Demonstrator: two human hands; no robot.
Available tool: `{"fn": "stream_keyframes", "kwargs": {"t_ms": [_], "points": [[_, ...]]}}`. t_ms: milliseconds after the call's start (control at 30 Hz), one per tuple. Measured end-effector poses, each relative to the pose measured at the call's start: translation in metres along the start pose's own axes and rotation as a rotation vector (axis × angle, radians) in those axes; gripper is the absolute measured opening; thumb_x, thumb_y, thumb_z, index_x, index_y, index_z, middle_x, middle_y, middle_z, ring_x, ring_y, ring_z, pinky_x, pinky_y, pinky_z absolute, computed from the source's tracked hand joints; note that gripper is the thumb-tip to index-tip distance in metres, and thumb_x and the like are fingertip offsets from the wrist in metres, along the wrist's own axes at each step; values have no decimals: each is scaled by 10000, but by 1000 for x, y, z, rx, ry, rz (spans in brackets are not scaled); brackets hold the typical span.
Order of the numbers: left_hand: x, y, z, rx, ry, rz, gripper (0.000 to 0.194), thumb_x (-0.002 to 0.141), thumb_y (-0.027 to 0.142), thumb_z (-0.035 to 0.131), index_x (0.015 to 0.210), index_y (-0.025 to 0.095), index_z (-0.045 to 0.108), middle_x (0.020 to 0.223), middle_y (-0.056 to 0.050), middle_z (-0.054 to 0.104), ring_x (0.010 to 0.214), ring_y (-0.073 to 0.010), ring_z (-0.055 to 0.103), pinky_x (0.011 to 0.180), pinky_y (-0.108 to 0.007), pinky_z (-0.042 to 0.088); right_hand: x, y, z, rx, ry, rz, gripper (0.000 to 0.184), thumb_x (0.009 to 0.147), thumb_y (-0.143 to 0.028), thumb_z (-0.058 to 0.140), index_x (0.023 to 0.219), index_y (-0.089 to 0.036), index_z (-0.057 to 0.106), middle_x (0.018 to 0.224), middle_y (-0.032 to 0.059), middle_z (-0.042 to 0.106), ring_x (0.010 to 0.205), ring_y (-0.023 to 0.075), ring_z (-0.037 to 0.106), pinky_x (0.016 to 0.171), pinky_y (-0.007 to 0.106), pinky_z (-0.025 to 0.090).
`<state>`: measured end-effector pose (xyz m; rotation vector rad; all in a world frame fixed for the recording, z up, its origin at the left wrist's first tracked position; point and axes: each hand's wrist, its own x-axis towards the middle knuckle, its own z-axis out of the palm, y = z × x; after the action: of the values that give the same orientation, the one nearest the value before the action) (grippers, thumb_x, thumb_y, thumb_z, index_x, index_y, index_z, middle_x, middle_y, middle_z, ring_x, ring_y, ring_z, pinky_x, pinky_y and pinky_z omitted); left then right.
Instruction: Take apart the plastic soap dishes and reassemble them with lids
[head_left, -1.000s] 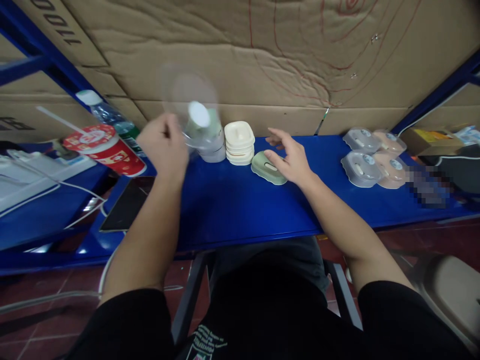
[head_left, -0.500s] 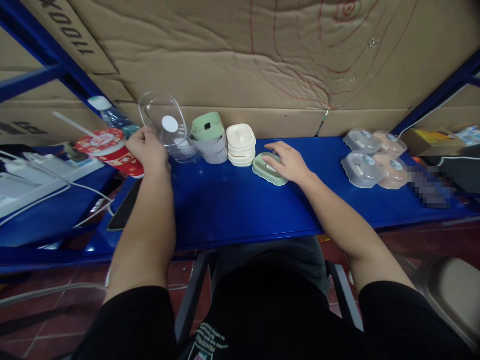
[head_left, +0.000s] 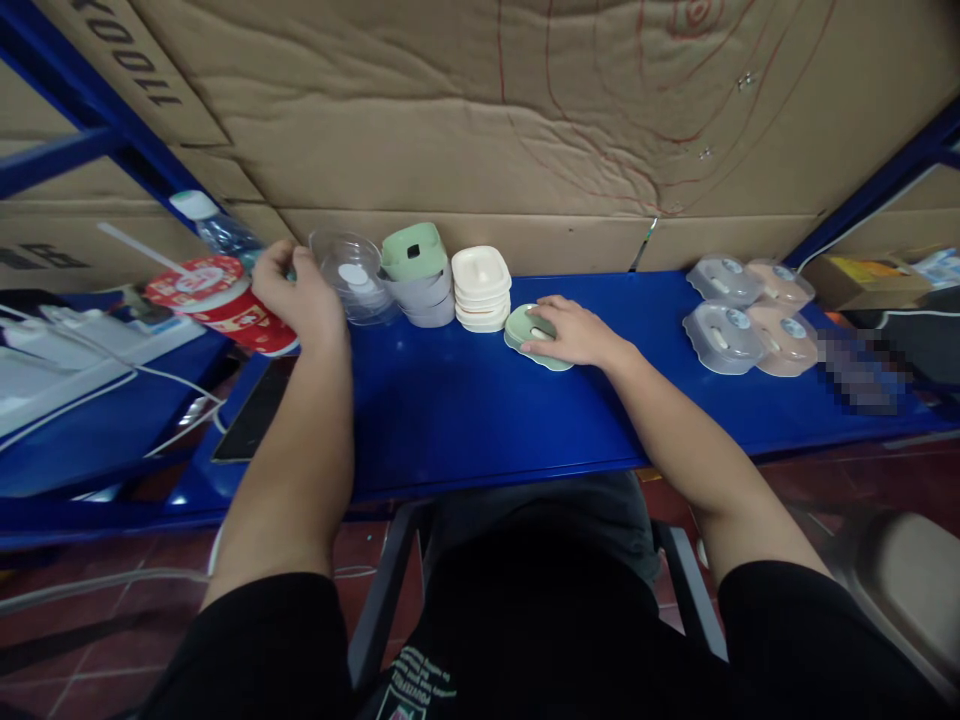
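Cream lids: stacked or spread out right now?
Stacked: the cream lids sit in one pile, rims showing one above another, beside the grey containers.

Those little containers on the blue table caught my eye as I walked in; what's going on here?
One person is handling the container parts. The right hand is on a green lid. The left hand is beside some clear covers; I can't tell whether it touches them. Between the hands stand a green tub atop grey ones and a cream stack. Four closed containers sit off to the right.
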<state>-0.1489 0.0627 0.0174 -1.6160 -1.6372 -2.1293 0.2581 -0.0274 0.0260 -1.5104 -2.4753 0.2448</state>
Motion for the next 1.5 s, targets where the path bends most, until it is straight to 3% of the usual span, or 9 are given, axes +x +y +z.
{"fn": "stream_keyframes", "kwargs": {"t_ms": [67, 133, 300, 400, 533, 1067, 1300, 1433, 1500], "points": [[-8, 13, 7, 70, 239, 4, 172, 938, -14, 607, 967, 155, 589, 1007, -32, 639, 1035, -180, 573, 1044, -400, 457, -1, -1, -1, 5, -46, 6, 874, 844, -714, 804, 1545, -220, 636, 1716, 186, 478, 1482, 464, 549, 1174, 628, 501], [-22, 31, 14, 77, 180, 160, 99, 949, 67, 644, 994, 154, 650, 1040, -63, 669, 1031, -206, 609, 1006, -423, 488, -1, -1, -1, 13, -73, -2, 899, 800, -670, 860, 1552, -234, 631, 1749, 179, 436, 1503, 469, 535, 1191, 638, 491], [-81, 85, 24, 75, -365, 567, 259, 975, 487, 703, 1073, 247, 716, 1080, -81, 721, 1058, -276, 686, 906, -443, 567, 2, -1, 2, 143, -59, -153, 919, 793, -543, 870, 1594, -202, 577, 1700, 190, 498, 1508, 419, 551, 1240, 599, 465], [-113, 114, 27, 218, -829, 569, 720, 830, 692, 830, 1410, 296, 672, 1448, -118, 653, 1125, -313, 714, 788, -396, 606, 3, 0, 5, 252, -20, -284, 864, 787, -493, 857, 1563, -217, 597, 1630, 171, 579, 1503, 388, 557, 1254, 590, 450], [-129, 130, 28, 314, -1056, 557, 905, 847, 722, 804, 1612, 316, 540, 1534, -141, 595, 1167, -348, 727, 756, -383, 632, 3, -3, 5, 329, 13, -355, 778, 770, -416, 842, 1495, -218, 639, 1536, 160, 651, 1446, 374, 596, 1230, 584, 470], [-123, 125, 27, 280, -1159, 532, 1092, 766, 613, 923, 1682, 271, 437, 1625, -166, 562, 1321, -392, 691, 907, -434, 658, 6, 9, 8, 602, 9, -286, 1087, 739, -518, 915, 1676, -249, 436, 1654, 174, 564, 1520, 404, 543, 1272, 656, 418], [-116, 117, 30, 156, -975, 497, 357, 902, 261, 738, 1258, 262, 710, 1440, -95, 714, 1270, -296, 721, 951, -415, 646, 5, 7, -3, 786, 26, -328, 937, 817, -784, 789, 1557, -251, 575, 1595, 178, 610, 1406, 367, 631, 1165, 595, 533], [-116, 109, 35, 2, -767, 350, 149, 963, 349, 706, 1069, 244, 705, 1106, -71, 798, 1051, -259, 762, 922, -424, 636, 5, 5, -7, 959, 109, -266, 1021, 793, -1013, 562, 1495, -271, 594, 1499, 170, 678, 1284, 349, 703, 997, 516, 629], [-117, 107, 37, -33, -706, 221, 242, 1032, 473, 641, 1077, 243, 699, 928, -49, 774, 866, -232, 749, 775, -387, 628, 6, 2, -6, 975, 206, -168, 1026, 738, -1042, 583, 1418, -275, 608, 1365, 140, 735, 1173, 316, 744, 917, 472, 659]]}}
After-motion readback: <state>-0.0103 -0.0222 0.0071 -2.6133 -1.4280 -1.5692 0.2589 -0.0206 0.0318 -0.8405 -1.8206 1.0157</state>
